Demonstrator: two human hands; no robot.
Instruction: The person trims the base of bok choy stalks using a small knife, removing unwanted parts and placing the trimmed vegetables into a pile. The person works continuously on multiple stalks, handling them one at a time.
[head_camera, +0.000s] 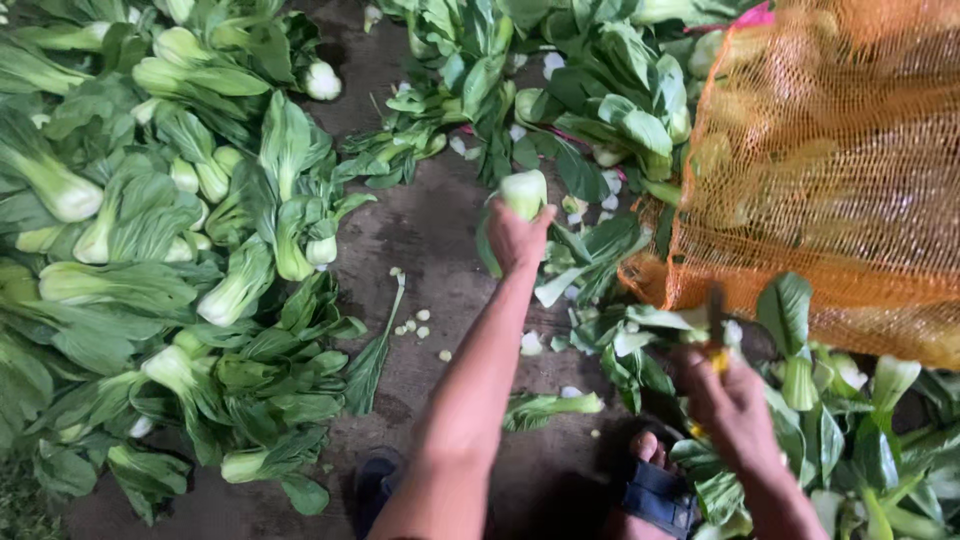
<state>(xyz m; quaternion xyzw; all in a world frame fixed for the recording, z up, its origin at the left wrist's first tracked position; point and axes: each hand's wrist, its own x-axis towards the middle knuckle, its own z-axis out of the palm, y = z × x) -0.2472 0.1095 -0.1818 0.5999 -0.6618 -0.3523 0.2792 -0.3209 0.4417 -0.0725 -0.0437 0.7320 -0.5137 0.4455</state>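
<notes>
green-and-white bok choy (523, 193), orange mesh sack (830, 170), yellow-handled knife (717, 340)

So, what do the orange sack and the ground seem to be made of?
The orange sack looks like woven plastic mesh: an open net, with pale contents showing through. The ground looks like bare concrete or packed earth: dull, grey-brown, rough and seemingly damp. I cannot tell which.

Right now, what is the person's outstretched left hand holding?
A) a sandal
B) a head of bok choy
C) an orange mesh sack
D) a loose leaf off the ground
B: the left hand grips a bok choy head by its pale base, held out above the wet ground, apart from the orange mesh sack.
</notes>
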